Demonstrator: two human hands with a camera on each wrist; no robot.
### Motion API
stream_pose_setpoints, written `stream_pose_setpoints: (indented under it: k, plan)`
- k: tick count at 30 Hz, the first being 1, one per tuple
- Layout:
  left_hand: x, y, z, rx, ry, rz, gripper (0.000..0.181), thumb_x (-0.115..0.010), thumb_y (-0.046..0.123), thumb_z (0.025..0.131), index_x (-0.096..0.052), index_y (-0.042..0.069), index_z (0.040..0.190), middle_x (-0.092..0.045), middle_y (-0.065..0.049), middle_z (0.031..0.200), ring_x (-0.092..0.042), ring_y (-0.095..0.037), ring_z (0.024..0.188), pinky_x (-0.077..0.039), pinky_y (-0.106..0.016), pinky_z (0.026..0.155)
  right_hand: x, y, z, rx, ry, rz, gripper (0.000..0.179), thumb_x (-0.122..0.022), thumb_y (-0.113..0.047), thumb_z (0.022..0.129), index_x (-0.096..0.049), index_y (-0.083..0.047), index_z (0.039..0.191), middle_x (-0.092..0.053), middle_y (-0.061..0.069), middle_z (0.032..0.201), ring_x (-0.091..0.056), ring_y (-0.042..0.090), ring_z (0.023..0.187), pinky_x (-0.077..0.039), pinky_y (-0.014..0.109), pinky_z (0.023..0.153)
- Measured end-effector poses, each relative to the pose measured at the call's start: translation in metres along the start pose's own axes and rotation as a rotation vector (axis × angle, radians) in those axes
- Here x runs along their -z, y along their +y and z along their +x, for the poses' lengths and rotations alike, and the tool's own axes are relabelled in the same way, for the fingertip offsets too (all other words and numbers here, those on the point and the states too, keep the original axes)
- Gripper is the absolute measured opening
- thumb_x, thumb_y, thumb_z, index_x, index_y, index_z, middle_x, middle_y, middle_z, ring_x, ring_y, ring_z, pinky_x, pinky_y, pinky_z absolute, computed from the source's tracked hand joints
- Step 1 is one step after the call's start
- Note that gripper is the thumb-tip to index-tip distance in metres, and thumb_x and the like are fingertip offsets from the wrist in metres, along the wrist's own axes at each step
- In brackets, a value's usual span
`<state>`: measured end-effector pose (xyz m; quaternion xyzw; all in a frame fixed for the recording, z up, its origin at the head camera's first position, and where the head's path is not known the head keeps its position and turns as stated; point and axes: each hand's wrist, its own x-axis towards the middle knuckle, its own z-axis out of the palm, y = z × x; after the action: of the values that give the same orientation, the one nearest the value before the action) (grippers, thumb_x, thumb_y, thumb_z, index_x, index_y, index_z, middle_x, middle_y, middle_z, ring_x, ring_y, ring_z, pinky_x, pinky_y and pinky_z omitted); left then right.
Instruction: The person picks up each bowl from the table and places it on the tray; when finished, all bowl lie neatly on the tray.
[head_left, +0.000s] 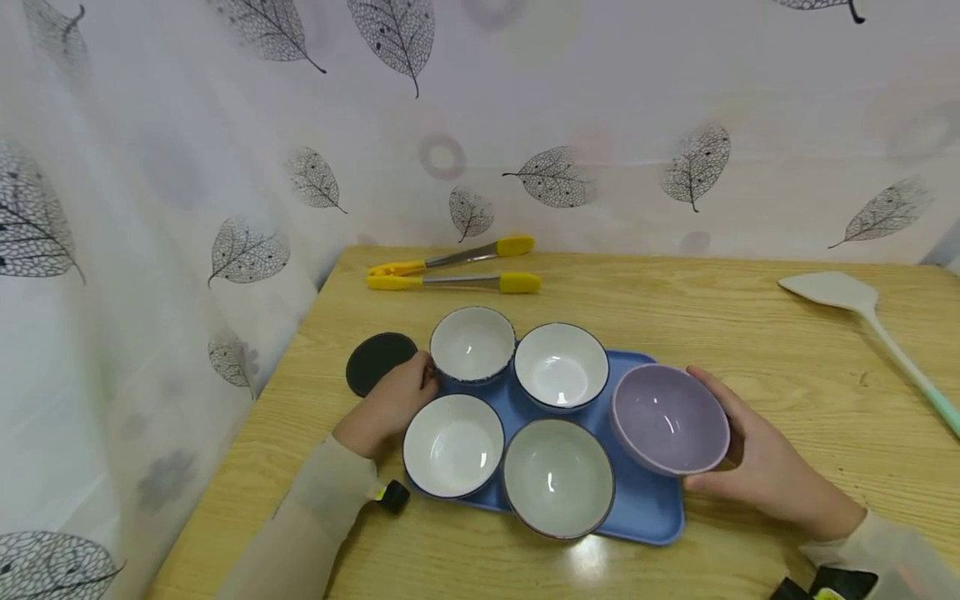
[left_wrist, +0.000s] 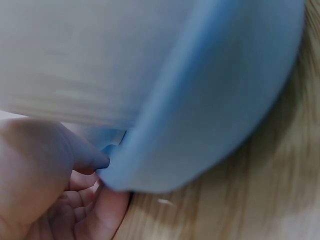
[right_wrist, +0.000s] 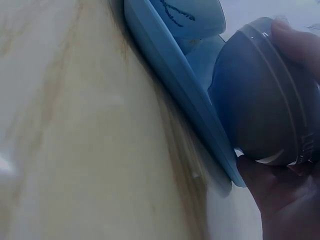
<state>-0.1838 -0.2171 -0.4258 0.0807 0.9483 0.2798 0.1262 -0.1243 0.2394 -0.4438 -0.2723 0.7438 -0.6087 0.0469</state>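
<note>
A blue tray [head_left: 654, 505] lies on the table with several white, dark-rimmed bowls on it, among them a back bowl [head_left: 562, 365] and a front bowl [head_left: 558, 479]. My left hand [head_left: 392, 398] pinches the tray's left rim between thumb and fingers, as the left wrist view shows up close. At the right end, my right hand [head_left: 765, 467] grips a purple bowl [head_left: 670, 419] by its right side, thumb in front and fingers behind. The bowl stands upright over the tray's right part. In the right wrist view, the purple bowl [right_wrist: 265, 95] overlaps the tray rim [right_wrist: 185, 95].
Behind the tray lie yellow-tipped tongs [head_left: 457, 282]. A dark round coaster-like disc [head_left: 381, 362] sits beside my left hand. A spatula [head_left: 873, 312] with a pale green handle end lies at the far right. A leaf-patterned curtain [head_left: 600, 100] hangs along the table's back edge.
</note>
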Motion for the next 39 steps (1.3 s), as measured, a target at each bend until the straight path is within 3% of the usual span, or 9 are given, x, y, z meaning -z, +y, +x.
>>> stream_pose_setpoints:
  k: [8, 14, 20, 29, 34, 39]
  plan:
    - [0.000, 0.000, 0.003, 0.020, -0.006, 0.015, 0.025, -0.049, 0.022, 0.103, -0.053, 0.004, 0.119, -0.054, -0.005, 0.088, -0.052, -0.021, 0.082, -0.043, -0.037, 0.075, -0.006, 0.000, -0.001, 0.003, 0.009, -0.011, 0.123, -0.081, 0.024, 0.060, -0.015, -0.003, 0.160, -0.042, -0.001, 0.150, -0.052, 0.005, 0.123, -0.049, 0.016, 0.090]
    - [0.001, 0.002, 0.003, 0.013, -0.005, 0.017, 0.025, -0.049, 0.022, 0.102, -0.054, 0.004, 0.119, -0.054, -0.006, 0.088, -0.052, -0.022, 0.082, -0.043, -0.037, 0.075, -0.011, 0.000, -0.002, -0.049, -0.002, -0.028, 0.121, -0.082, 0.019, 0.064, -0.013, -0.004, 0.160, -0.040, 0.002, 0.149, -0.050, 0.005, 0.124, -0.049, 0.017, 0.091]
    - [0.002, 0.005, 0.003, 0.011, -0.005, 0.012, 0.020, -0.050, 0.022, 0.103, -0.053, 0.005, 0.113, -0.051, -0.005, 0.085, -0.051, -0.021, 0.080, -0.042, -0.036, 0.073, -0.013, -0.002, 0.000, -0.022, 0.003, -0.044, 0.121, -0.082, 0.020, 0.063, -0.015, -0.005, 0.160, -0.041, 0.001, 0.149, -0.047, 0.004, 0.127, -0.045, 0.014, 0.094]
    - [0.003, 0.004, 0.001, 0.007, -0.008, 0.016, 0.020, -0.049, 0.020, 0.103, -0.052, 0.004, 0.113, -0.051, -0.005, 0.084, -0.050, -0.021, 0.079, -0.041, -0.036, 0.071, -0.015, -0.004, 0.004, -0.061, 0.017, -0.108, 0.121, -0.088, 0.013, 0.063, -0.017, -0.005, 0.160, -0.040, 0.002, 0.150, -0.047, 0.002, 0.127, -0.043, 0.013, 0.095]
    - [0.001, 0.003, 0.001, 0.012, -0.009, 0.003, 0.021, -0.049, 0.021, 0.103, -0.052, 0.004, 0.115, -0.051, -0.006, 0.086, -0.051, -0.022, 0.081, -0.042, -0.037, 0.074, -0.018, -0.005, 0.004, -0.037, 0.024, -0.186, 0.124, -0.092, 0.006, 0.060, -0.020, -0.006, 0.160, -0.040, 0.007, 0.149, -0.045, 0.000, 0.126, -0.038, 0.009, 0.097]
    - [0.000, 0.002, 0.000, 0.032, -0.015, -0.007, 0.022, -0.049, 0.022, 0.102, -0.052, 0.005, 0.116, -0.052, -0.006, 0.087, -0.051, -0.022, 0.083, -0.042, -0.038, 0.075, -0.020, -0.007, 0.003, -0.044, 0.023, -0.224, 0.124, -0.094, 0.002, 0.061, -0.018, -0.006, 0.160, -0.040, 0.022, 0.146, -0.045, -0.001, 0.124, -0.040, 0.009, 0.094]
